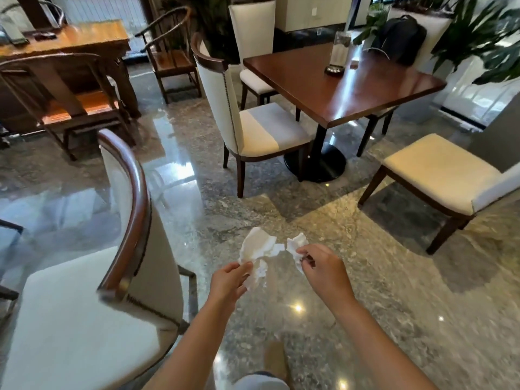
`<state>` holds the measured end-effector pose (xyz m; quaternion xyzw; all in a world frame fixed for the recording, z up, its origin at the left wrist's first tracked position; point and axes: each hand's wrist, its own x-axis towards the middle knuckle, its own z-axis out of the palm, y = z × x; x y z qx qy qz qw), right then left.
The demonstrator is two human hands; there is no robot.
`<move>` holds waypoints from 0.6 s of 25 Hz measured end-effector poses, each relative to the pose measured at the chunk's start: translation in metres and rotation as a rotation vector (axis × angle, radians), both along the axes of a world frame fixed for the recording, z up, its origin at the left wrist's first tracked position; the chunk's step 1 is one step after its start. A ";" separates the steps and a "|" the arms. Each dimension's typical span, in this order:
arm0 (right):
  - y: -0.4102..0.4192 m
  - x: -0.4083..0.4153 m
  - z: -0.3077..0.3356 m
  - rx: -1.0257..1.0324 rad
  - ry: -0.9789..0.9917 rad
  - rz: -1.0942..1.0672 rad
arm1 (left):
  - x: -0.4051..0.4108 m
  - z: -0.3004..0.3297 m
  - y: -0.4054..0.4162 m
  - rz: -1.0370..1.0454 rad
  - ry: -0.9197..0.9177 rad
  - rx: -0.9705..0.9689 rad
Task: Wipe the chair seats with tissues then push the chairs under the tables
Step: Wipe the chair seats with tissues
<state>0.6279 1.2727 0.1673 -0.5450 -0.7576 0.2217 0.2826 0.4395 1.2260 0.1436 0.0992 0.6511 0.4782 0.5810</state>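
Observation:
My left hand [229, 282] pinches a crumpled white tissue [257, 246] above the floor. My right hand [320, 267] pinches a smaller torn piece of tissue [295, 244] beside it. A cream-seated chair [70, 319] with a curved wooden back stands at my lower left. Another cream chair [264, 130] stands partly pulled out at the near side of the dark square table [351, 88]. A third cream chair [439, 170] stands off to the right, away from the table. A fourth chair [253, 38] is tucked in at the table's far side.
A glass vase [339, 52] stands on the table, and a black backpack [399, 38] lies behind it. An orange wooden table [70, 38] with wooden armchairs stands at the far left. Potted plants [484, 32] line the right. The polished stone floor [365, 277] reflects light.

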 end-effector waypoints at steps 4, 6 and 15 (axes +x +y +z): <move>0.096 -0.011 0.019 0.026 0.001 0.098 | -0.007 0.020 0.091 0.102 0.041 0.038; 0.141 -0.024 0.024 0.038 0.013 0.118 | -0.016 0.025 0.127 0.154 0.056 0.042; 0.360 -0.104 0.007 0.049 0.041 0.432 | -0.061 0.009 0.287 0.467 0.080 0.046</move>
